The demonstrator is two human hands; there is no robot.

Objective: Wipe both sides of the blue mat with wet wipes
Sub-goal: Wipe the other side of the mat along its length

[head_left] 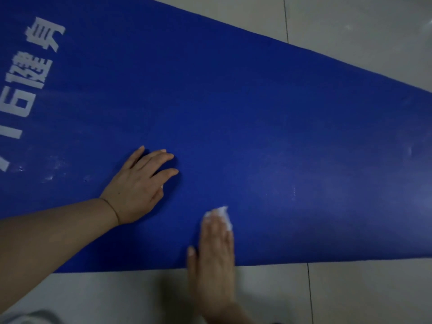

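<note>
My flat right hand (216, 251) presses the wipe (222, 216) on the mat (257, 113); my left hand (140, 183) rests open, steadying. Next I should wipe further right.

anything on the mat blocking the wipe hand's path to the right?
Nothing visible. The right hand presses the wipe flat on the mat near its near edge; the mat to its right is bare apart from faint whitish smudges. The left hand rests flat on the mat to the left, out of that path.
</note>
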